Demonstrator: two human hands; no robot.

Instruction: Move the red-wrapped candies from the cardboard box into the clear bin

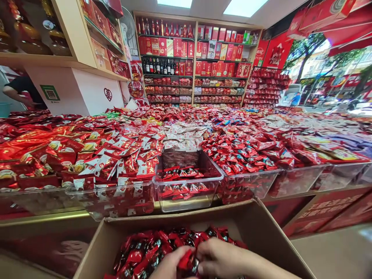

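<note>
An open cardboard box (180,215) at the bottom centre holds many red and black wrapped packets (142,248). Inside it, my left hand (172,264) curls around a red packet (187,263). My right hand (216,256) is beside it, its bent fingers pressed on the packets at the right of the left hand. Beyond the box stands a clear plastic bin (188,201), partly filled with rows of similar red and black packets (183,173).
Heaped bins of red and white packets (116,155) stand left of the clear bin, with red packets (244,155) at its right. Shelves (194,58) with bottles and boxes line the back. A person's arm (13,93) shows at far left.
</note>
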